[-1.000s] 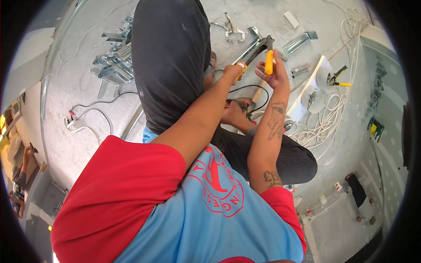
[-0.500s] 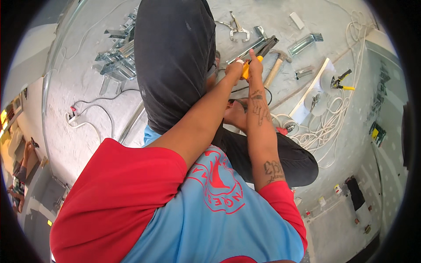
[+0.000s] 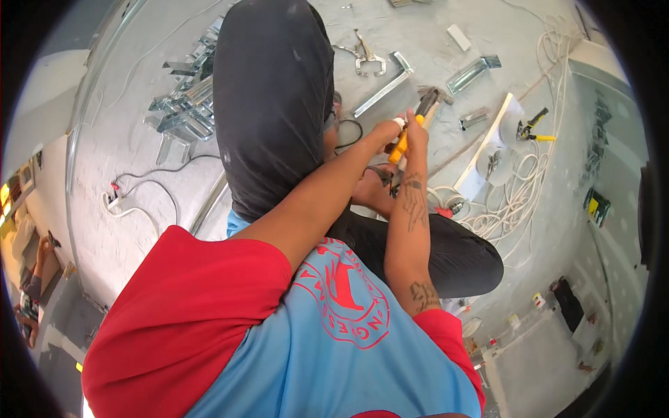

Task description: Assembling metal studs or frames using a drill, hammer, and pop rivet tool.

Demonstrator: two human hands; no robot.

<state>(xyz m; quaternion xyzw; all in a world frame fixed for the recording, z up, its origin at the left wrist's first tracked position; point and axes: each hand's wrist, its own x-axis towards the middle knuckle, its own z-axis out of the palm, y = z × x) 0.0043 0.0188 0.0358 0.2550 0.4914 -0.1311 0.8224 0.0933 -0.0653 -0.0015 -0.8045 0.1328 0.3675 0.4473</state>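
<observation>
A pair of yellow-handled snips (image 3: 398, 149) with dark jaws is held in front of my bent knee, jaws away from me. My left hand (image 3: 385, 134) is closed at the left side of the handles, with something white on a finger. From the right, my right hand (image 3: 417, 136) grips the same handles. My fingers partly hide the grips. Just beyond lies a hammer (image 3: 432, 111) with a wooden handle, partly covered by the snips. A thin metal channel (image 3: 382, 94) rests on the floor past my hands, close to a locking C-clamp (image 3: 368, 57).
Cut metal profiles (image 3: 188, 104) are piled left of my knee. To the right stand a white board (image 3: 481, 167) with a second clamp (image 3: 493, 163), yellow-handled pliers (image 3: 535, 129) and a coiled white cable (image 3: 519, 202). A short metal channel (image 3: 474, 73) lies farther off.
The snips have come nearer to me, both hands still on them, and their jaws appear shorter in view. The metal channel beyond shows more fully. My view has shifted slightly.
</observation>
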